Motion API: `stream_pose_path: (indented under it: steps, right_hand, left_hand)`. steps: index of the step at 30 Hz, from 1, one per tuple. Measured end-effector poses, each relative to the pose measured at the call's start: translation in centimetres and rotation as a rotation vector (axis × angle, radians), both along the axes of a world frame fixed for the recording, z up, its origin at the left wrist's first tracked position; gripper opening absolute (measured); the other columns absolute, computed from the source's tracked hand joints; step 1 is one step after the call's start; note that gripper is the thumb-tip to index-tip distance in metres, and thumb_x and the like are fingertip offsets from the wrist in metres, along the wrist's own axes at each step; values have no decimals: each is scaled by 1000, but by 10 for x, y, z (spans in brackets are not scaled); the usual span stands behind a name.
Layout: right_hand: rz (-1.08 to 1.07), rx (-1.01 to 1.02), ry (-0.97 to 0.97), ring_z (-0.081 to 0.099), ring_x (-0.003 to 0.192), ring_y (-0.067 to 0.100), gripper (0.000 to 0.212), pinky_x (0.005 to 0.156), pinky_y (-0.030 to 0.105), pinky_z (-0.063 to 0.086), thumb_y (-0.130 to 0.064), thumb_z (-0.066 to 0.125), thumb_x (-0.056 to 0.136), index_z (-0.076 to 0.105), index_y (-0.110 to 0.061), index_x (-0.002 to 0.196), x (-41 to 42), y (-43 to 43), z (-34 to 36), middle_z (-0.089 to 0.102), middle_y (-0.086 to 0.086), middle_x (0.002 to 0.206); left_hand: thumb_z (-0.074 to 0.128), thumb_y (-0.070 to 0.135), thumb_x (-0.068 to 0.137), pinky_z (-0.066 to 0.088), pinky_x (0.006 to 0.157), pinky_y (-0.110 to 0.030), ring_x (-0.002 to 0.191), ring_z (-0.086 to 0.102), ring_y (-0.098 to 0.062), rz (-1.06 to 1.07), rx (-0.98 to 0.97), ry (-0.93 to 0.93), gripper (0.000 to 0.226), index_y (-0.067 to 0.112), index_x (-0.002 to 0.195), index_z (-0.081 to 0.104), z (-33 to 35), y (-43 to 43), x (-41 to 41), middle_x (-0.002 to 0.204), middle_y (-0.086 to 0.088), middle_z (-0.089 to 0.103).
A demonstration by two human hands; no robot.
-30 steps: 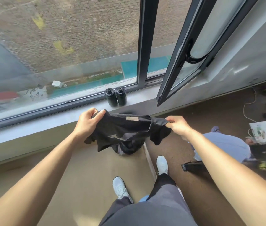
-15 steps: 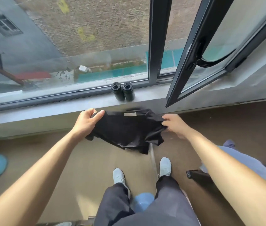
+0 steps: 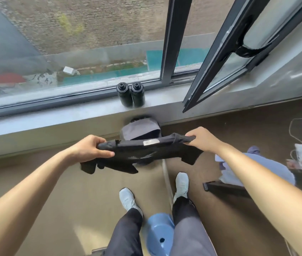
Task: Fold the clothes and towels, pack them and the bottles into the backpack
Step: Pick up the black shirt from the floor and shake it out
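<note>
Shirt (image 3: 142, 154) hangs half folded, gripped by left hand (image 3: 89, 150) and right hand (image 3: 202, 139). Backpack (image 3: 141, 128) waits open just beyond. Bottles (image 3: 130, 95) far on the sill are not packed yet.

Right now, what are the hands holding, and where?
A black shirt, stretched between both hands: the left hand grips one end of its top edge, the right hand grips the other.

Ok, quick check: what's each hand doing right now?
Left hand: grips the left end of the black T-shirt, fingers curled round it.
Right hand: grips the T-shirt's right end.
</note>
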State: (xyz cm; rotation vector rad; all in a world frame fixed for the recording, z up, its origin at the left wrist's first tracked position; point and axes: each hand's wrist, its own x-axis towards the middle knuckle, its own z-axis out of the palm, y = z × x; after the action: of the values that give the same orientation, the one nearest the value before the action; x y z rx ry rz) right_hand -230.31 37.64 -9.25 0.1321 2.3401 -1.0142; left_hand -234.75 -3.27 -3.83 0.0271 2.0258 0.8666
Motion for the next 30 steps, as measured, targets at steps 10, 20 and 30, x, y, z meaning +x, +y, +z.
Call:
stream_pose_path:
  steps: [10,20,30]
  right_hand:
    - [-48,-111,-8,68,81,11,12,73,24,50,-23,69,95,79,-28,91,-4,-25,32,74,-4,86]
    - [219,150,-508,35,55,15,52,63,33,26,-54,67,91,44,-14,67,-44,18,14,39,2,62]
    - [-71,440,27,62,82,34,50,67,37,46,-52,65,93,53,-19,58,-148,-8,-156,59,4,69]
  left_hand:
    - [81,33,77,44,62,-34,74,60,-25,-143,-356,329,22,28,79,60,-49,-49,46,77,5,67]
    - [70,32,88,35,69,-34,69,50,-15,368,-40,25,37,0,75,61,-80,-61,41,67,-1,57]
    - [66,35,95,38,61,-35,63,51,-16,620,-208,396,39,13,64,58,-224,-11,-54,61,1,59]
